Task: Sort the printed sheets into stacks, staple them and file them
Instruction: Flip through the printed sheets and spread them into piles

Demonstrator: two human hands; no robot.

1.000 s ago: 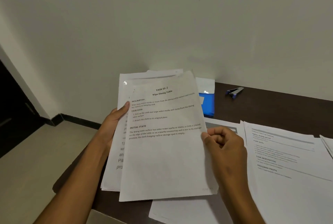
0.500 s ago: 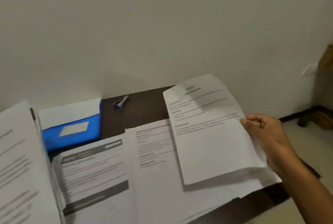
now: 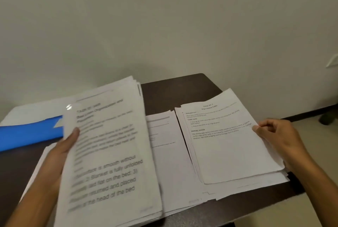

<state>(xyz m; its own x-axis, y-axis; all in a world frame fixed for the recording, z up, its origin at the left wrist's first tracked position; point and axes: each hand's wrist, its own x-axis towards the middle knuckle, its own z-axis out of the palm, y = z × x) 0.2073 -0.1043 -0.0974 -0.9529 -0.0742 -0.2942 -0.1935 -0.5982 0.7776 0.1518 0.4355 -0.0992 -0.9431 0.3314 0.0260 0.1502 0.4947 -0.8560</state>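
Right hand (image 3: 279,135) pinched the right edge of the "Wipe Dining Table" sheet (image 3: 232,146), thumb and fingers closed on it. The sheet lay on top of the right stack (image 3: 270,179) at the table's (image 3: 182,89) right end, roughly squared to it; judged to be a sheet placed with its own kind, grip not yet let go.

Left hand (image 3: 62,153) gripped the unsorted bundle (image 3: 109,153) by its left edge, thumb across the top page, bundle held tilted up off the table. Probably kept raised so the next heading could be read; print was blurred, only part legible.

Middle stack (image 3: 173,162) lay flat between bundle and right stack, partly covered by the bundle. Blue folder (image 3: 27,135) sat at far left, behind the left hand, presumably for filing. No stapler visible.
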